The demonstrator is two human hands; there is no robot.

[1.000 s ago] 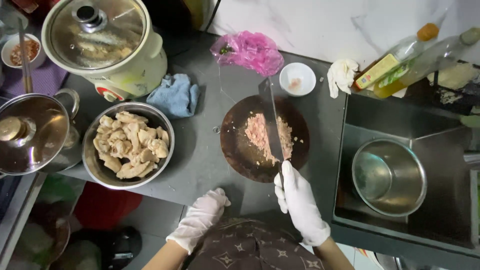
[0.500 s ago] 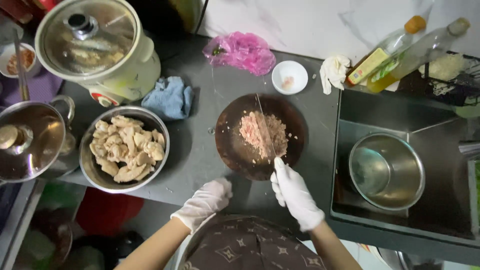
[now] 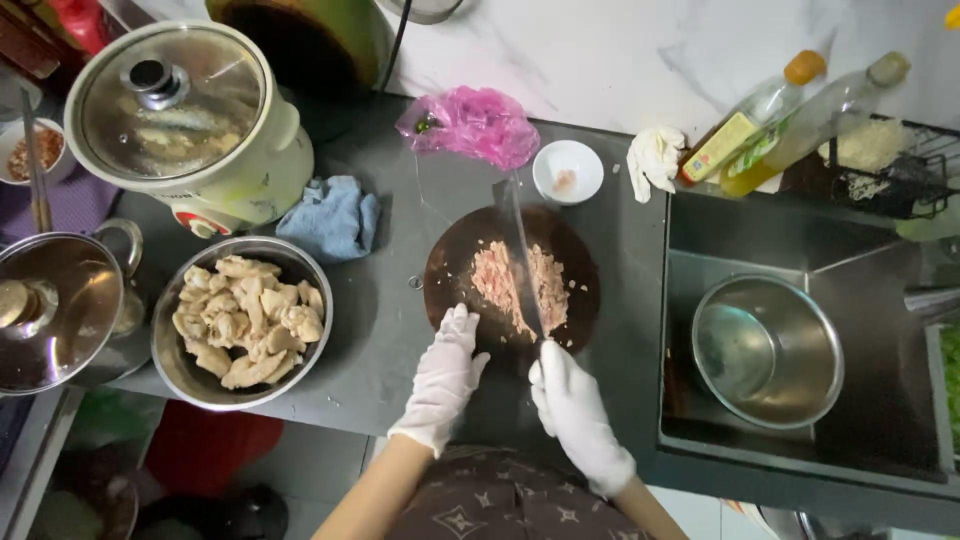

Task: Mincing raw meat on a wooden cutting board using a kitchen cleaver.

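Head view — right hand [image 3: 578,410] grips cleaver [image 3: 520,250], left hand [image 3: 447,372] flat; steel bowl [image 3: 170,365] holds chicken pieces [image 3: 246,320].

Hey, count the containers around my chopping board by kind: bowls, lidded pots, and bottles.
Metal bowls: 2, one of chicken pieces, one in the sink
Small white bowls: 2
Lidded pots: 2
Bottles: 2
Total: 8

minced meat [image 3: 520,287] on chopping board [image 3: 452,272], bowl of chicken [image 3: 242,322] left, sink [image 3: 800,330] right
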